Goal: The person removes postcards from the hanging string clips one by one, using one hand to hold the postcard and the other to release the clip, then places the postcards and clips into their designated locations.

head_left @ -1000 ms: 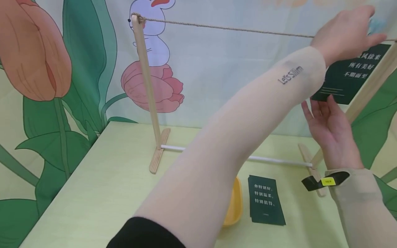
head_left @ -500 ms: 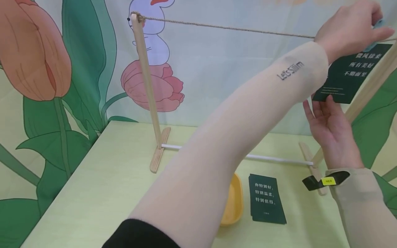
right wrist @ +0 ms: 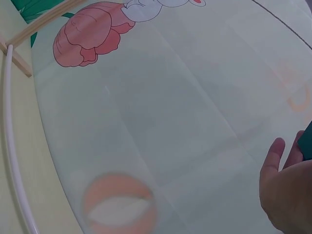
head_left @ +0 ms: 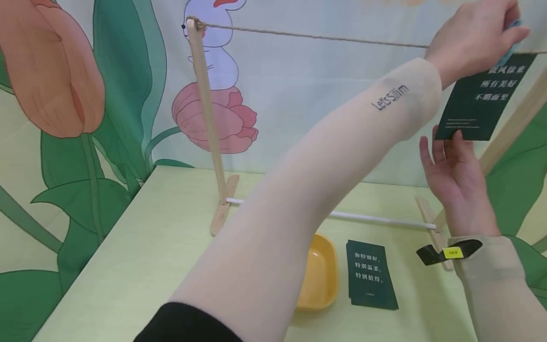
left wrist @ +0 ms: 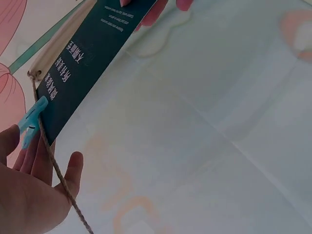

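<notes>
A dark green card (head_left: pixel 472 111) with white writing hangs tilted at the twine (head_left: pixel 312 36), near the right post. My left hand (head_left: pixel 472 40) reaches across to its top edge and pinches a light-blue clothespin (left wrist: pixel 33 117). In the left wrist view the clothespin's tip lies over the card's edge and the twine; whether it clamps both, I cannot tell. From below, my right hand (head_left: pixel 459 185) holds the card's bottom edge, thumb in front and fingers behind. Only a corner of the card shows in the right wrist view.
A wooden frame has a left post (head_left: pixel 207 104), a right post (head_left: pixel 517 118) and a white bottom rod (head_left: pixel 380 219). On the table (head_left: pixel 128 266) are a yellow tray (head_left: pixel 320 275), partly behind my left arm, and a stack of green cards (head_left: pixel 372 275). A printed backdrop stands behind.
My left hand first lifts slightly right, then comes back a little left with the clothespin against the card's top. The card's lower edge has shifted slightly right; my right hand stays on it.
</notes>
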### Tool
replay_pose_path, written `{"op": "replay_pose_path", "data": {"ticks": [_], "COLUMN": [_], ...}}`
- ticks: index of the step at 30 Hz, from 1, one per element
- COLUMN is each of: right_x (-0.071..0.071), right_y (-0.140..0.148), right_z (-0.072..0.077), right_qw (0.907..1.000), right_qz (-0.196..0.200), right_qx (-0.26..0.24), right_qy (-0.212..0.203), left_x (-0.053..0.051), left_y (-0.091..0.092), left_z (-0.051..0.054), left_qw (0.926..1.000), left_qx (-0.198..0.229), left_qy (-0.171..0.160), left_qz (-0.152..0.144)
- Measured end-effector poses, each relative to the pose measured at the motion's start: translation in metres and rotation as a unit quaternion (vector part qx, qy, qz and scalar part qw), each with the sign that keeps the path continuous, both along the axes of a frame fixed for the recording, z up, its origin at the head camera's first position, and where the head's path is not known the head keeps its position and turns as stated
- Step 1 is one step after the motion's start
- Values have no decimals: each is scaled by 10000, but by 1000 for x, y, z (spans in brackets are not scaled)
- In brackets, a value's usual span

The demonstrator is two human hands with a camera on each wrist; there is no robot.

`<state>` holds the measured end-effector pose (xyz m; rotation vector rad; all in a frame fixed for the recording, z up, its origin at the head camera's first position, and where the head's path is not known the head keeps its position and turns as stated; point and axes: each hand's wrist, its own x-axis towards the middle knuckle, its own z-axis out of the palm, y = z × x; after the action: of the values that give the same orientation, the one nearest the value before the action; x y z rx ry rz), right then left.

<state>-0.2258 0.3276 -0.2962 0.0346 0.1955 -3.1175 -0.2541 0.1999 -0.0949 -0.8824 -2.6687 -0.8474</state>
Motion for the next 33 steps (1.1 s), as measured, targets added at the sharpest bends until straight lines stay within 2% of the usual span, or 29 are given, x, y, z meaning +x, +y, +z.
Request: {"op": "replay_pose_path", "data": {"ticks": [4,10,16,21,27,33], "right_x": [1,2,3,4,5,7], "right_y": [-1,-1,-3,-3,-2,1], "right_z": [-1,-4,-10,-14,-19,-23], "right_qw": [10000,9999,9997,9995,9982,9973], "right_qz": [-19,49,172,222,306,385], "right_qx": [20,-15,-20,96,301,427], "right_qy": [81,96,183,217,415,452], "left_x": [-3,-8,-11,-10,-8,-2], "left_y": [-2,-8,-15,-20,-29,-46], "left_z": [-1,-3,0,5,8,5], "left_qw": [9997,9992,9988,9992,9992,9987], "left_qx": [11,272,356,304,326,382], "left_qy": [231,250,207,127,202,341], "left_qz": [32,166,261,235,93,-81]}}
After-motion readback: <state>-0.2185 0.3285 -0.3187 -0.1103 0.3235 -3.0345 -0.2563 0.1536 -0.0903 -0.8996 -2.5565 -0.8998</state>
